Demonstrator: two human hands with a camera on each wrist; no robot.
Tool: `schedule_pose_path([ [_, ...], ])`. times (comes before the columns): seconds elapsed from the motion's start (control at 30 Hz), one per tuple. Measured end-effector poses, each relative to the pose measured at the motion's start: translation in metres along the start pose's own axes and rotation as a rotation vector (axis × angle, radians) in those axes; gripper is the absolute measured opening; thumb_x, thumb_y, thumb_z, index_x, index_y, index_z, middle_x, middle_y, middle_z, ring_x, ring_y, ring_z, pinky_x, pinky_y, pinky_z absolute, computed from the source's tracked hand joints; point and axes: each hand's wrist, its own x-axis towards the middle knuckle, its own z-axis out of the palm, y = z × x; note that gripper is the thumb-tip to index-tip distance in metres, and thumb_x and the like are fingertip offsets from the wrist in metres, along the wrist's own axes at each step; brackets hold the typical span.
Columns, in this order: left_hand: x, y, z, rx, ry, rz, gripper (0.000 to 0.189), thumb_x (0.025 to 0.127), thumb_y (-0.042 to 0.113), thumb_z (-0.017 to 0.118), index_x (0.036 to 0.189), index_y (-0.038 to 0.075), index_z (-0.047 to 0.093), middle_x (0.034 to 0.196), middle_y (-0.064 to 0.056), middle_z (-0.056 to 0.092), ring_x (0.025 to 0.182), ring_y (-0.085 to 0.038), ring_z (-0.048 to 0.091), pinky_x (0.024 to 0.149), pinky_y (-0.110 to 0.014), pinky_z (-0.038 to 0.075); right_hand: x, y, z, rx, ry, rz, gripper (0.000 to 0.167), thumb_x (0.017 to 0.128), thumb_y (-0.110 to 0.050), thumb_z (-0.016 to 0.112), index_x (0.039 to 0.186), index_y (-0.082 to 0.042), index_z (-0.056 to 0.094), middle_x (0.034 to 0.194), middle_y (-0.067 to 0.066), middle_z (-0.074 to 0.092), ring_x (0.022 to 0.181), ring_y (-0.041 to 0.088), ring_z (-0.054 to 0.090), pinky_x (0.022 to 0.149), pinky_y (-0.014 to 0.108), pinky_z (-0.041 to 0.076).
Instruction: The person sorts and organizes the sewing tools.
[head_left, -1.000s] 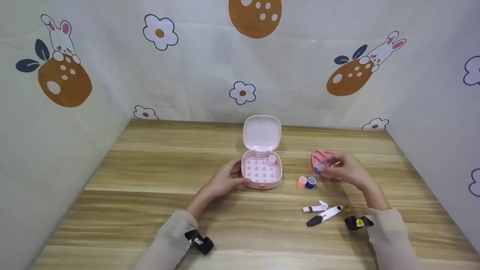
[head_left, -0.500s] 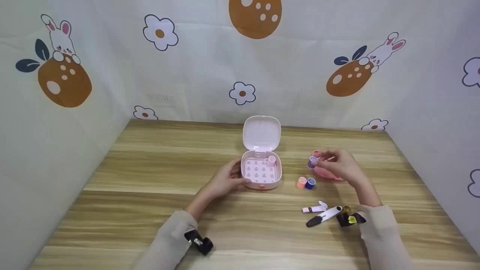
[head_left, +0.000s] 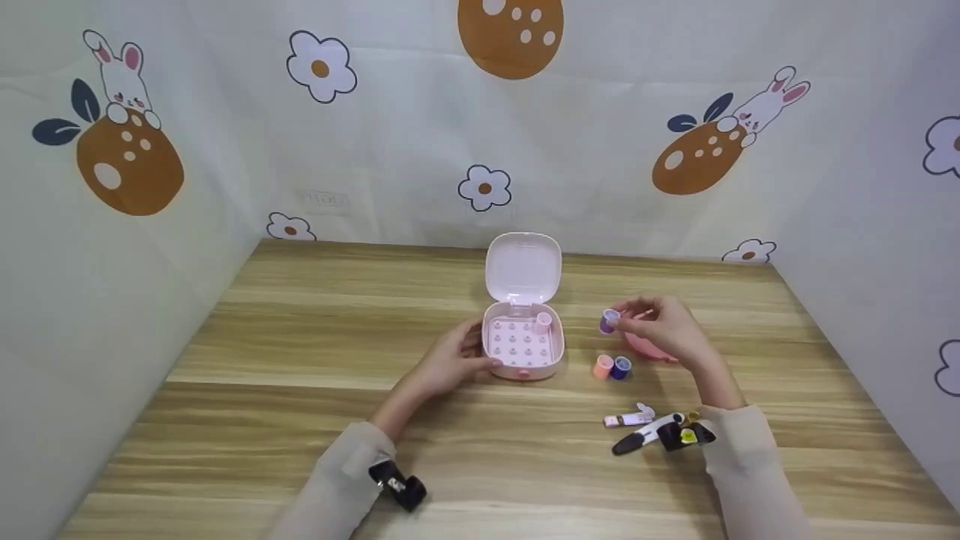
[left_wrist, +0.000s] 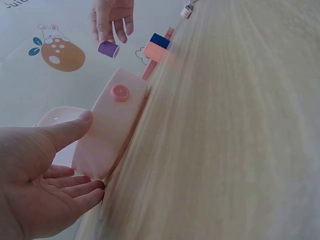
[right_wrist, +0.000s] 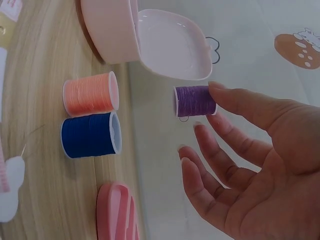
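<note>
Right hand (head_left: 667,328) pinching purple spool (right_wrist: 196,101) between thumb and fingertips (light pressure, upright axis advisable); left hand (head_left: 448,361) holding pink box (left_wrist: 110,132) by corner.

Cut-off lettering (left_wrist: 16,3), seemingly "Juic", on the patterned backdrop (left_wrist: 22,95).

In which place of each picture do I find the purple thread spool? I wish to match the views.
Head: the purple spool is right of centre, below the middle, pinched by the right hand.
Left wrist: near the top, left of centre.
Right wrist: right of centre, slightly above the middle.
Shared landmark: the orange spool beside the blue spool.
</note>
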Motion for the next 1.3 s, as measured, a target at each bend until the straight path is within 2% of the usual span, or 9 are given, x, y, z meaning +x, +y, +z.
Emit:
schedule_pose_path([
  [0.17, 0.000, 0.000, 0.000, 0.004, -0.003, 0.001, 0.077, 0.093, -0.005, 0.072, 0.157, -0.017, 0.029, 0.157, -0.039, 0.041, 0.146, -0.049, 0.046, 0.122, -0.050, 0.043, 0.003, -0.003, 0.005, 0.020, 0.003, -0.014, 0.033, 0.095, -0.011, 0.077, 0.117, 0.012, 0.072, 0.103, 0.016, 0.075, 0.087, 0.012, 0.063, 0.074, 0.017, 0.052],
  [0.37, 0.000, 0.001, 0.000, 0.020, -0.004, 0.003, 0.076, 0.093, -0.004, 0.073, 0.156, -0.017, 0.031, 0.156, -0.038, 0.043, 0.145, -0.049, 0.047, 0.121, -0.051, 0.044, 0.007, -0.009, 0.011, 0.052, 0.008, -0.002, 0.031, 0.094, -0.011, 0.078, 0.116, 0.010, 0.072, 0.098, 0.008, 0.074, 0.085, 0.011, 0.063, 0.075, 0.018, 0.052],
  [0.63, 0.001, -0.001, -0.001, 0.019, -0.009, 0.018, 0.077, 0.093, -0.005, 0.073, 0.155, -0.019, 0.029, 0.155, -0.041, 0.042, 0.145, -0.051, 0.046, 0.120, -0.050, 0.045, 0.013, -0.017, 0.020, 0.048, 0.005, 0.000, 0.031, 0.094, -0.014, 0.079, 0.115, 0.009, 0.073, 0.101, 0.013, 0.075, 0.086, 0.012, 0.066, 0.074, 0.016, 0.055],
  [0.8, 0.002, -0.003, -0.001, 0.004, -0.010, 0.025, 0.078, 0.092, -0.007, 0.072, 0.155, -0.020, 0.028, 0.155, -0.042, 0.041, 0.145, -0.051, 0.045, 0.120, -0.050, 0.045, 0.016, -0.022, 0.027, 0.100, 0.003, 0.021, 0.032, 0.094, -0.013, 0.079, 0.115, 0.010, 0.072, 0.101, 0.012, 0.073, 0.084, 0.014, 0.065, 0.073, 0.017, 0.055],
  [0.93, 0.002, -0.003, -0.001, -0.001, -0.009, 0.031, 0.078, 0.091, -0.008, 0.072, 0.154, -0.020, 0.029, 0.155, -0.042, 0.040, 0.145, -0.052, 0.045, 0.121, -0.051, 0.044, 0.018, -0.028, 0.033, 0.134, 0.004, 0.044, 0.032, 0.094, -0.013, 0.079, 0.115, 0.009, 0.072, 0.102, 0.011, 0.071, 0.084, 0.014, 0.063, 0.072, 0.019, 0.056],
  [1.13, 0.002, -0.002, 0.000, -0.007, -0.014, 0.027, 0.078, 0.092, -0.008, 0.072, 0.155, -0.020, 0.027, 0.156, -0.042, 0.038, 0.146, -0.052, 0.044, 0.121, -0.050, 0.043, 0.023, -0.036, 0.041, 0.123, 0.006, 0.061, 0.032, 0.093, -0.018, 0.081, 0.115, 0.005, 0.074, 0.100, 0.009, 0.072, 0.087, 0.016, 0.065, 0.077, 0.025, 0.058],
  [1.3, 0.001, 0.000, -0.001, -0.002, -0.012, 0.013, 0.077, 0.094, -0.006, 0.072, 0.156, -0.018, 0.028, 0.158, -0.040, 0.038, 0.146, -0.051, 0.044, 0.121, -0.050, 0.044, 0.026, -0.039, 0.046, 0.122, 0.016, 0.064, 0.032, 0.092, -0.018, 0.082, 0.114, 0.004, 0.076, 0.101, 0.009, 0.074, 0.089, 0.019, 0.068, 0.076, 0.025, 0.057],
])
